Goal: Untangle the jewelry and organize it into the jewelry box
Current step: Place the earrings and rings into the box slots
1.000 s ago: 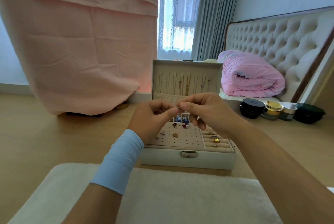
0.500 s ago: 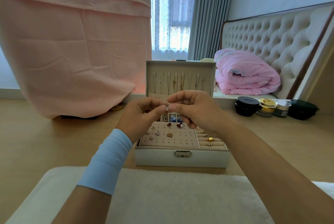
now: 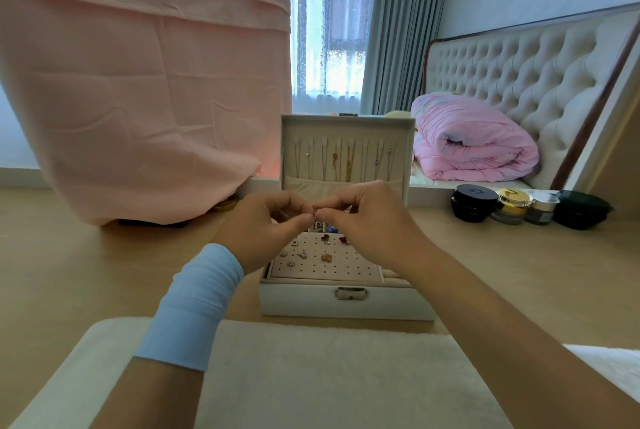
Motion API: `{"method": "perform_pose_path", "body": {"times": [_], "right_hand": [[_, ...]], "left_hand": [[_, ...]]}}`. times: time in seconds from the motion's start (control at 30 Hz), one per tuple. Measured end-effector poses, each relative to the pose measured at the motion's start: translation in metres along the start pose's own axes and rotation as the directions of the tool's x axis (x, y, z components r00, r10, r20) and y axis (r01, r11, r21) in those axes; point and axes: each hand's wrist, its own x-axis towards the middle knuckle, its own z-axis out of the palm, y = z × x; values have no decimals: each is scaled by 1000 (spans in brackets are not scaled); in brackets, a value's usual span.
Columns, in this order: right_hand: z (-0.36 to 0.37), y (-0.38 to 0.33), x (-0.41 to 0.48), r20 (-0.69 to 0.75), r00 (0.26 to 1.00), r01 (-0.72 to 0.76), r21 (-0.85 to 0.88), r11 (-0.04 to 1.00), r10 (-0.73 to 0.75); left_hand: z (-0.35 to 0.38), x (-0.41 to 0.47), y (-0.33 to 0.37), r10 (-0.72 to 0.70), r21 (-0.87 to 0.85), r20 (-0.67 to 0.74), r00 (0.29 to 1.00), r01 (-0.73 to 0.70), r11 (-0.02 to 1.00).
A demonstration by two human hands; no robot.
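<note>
Step in hand: both hands are raised over the open jewelry box, working one small piece of jewelry between them; by the pose this is the untangling or unfastening part of the task, not yet the stowing.
Left hand: thumb and forefinger pinched narrow on the left end of the piece, the other fingers curled in (a pale blue sleeve covers that wrist).
Right hand: fingers likewise closed tight on the right end, tips almost touching those of the left hand.
The piece itself: held in the air above the rear of the box tray, too small to say whether it is an earring, a clasp or a bit of chain.
Box contents: necklaces hang in a row inside the upright lid; several stud earrings sit on the perforated pad, with many holes free.
Where the box stands: on the wooden floor, just behind a white fluffy mat.
Next move calls for: a fine two-handed pull or twist to free the piece, then, I judge, lowering it to a free slot or hook without letting it slip (it is tiny and would be hard to find in the mat).
</note>
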Motion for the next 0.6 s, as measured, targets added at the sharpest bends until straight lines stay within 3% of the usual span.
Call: {"method": "perform_pose_path", "body": {"times": [0.13,0.27,0.6], "right_hand": [[6,3,-4,95,995,27,-278,960,0],[12,6,-8,215,975,160,-519,840,-53],[13,5,-12,288,945,301,-596,744,-152]], "left_hand": [[-4,-1,-3,-84,265,74,994,61,962],[-2,-3,7,-148,413,156,977,71,908],[-1,-3,6,-213,502,193,958,90,860]]}}
